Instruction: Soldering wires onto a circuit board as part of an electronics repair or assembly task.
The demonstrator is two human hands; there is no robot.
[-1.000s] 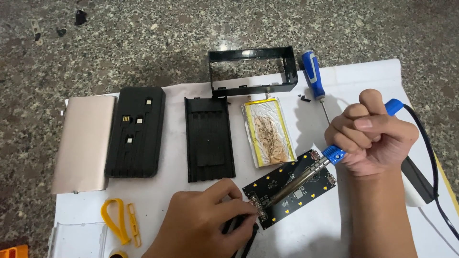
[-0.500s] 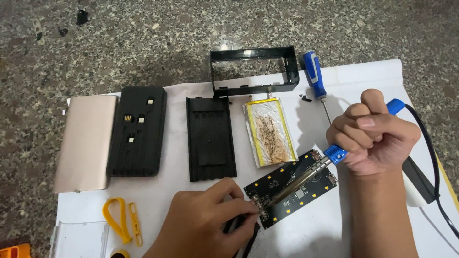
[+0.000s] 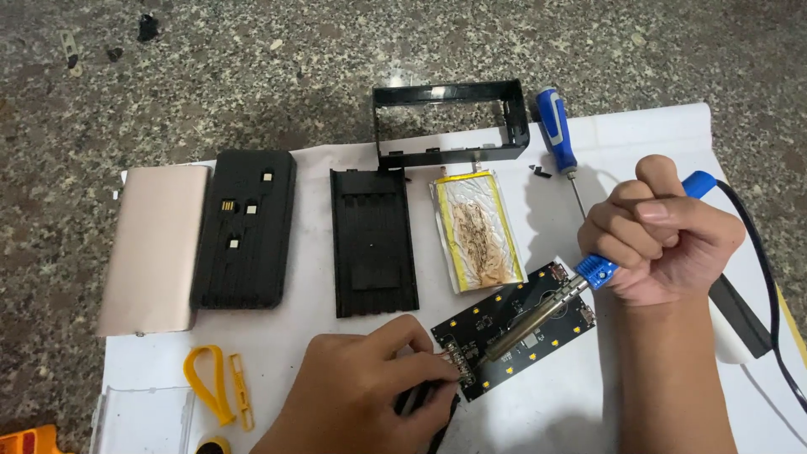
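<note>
Only one view, from the head camera, looking down at a sheet of white paper (image 3: 319,345) on a speckled stone floor (image 3: 252,76).

Two hands are at work. The right hand (image 3: 664,240) is a tight fist around the blue handle of one soldering iron (image 3: 538,315), whose metal shaft slants down-left across one black circuit board (image 3: 514,328); the tip lies near the board's lower-left end. The left hand (image 3: 370,391) is curled, its fingertips (image 3: 450,366) pinched at that same corner of the board, and something dark and thin sits under the fingers; I cannot tell what it is or whether the hand really holds it.

Counted along the paper: one gold flat cover (image 3: 153,248) at the left, two black casing pieces, namely a thick shell (image 3: 245,229) with small contacts and a ribbed tray (image 3: 373,242), one silvery battery pouch (image 3: 477,231) with brown scorched marks, one open black rectangular frame (image 3: 451,122) standing behind it, and one blue-handled screwdriver (image 3: 558,134) beside the frame. One yellow plastic loop tool (image 3: 208,382) lies near the lower edge.

A black cord (image 3: 769,277) runs from the iron and leaves the picture at the right. A clear plastic piece (image 3: 143,419) and an orange object (image 3: 29,441) are cut off at the bottom. A black-and-white item (image 3: 740,324) behind the right wrist is mostly hidden.
</note>
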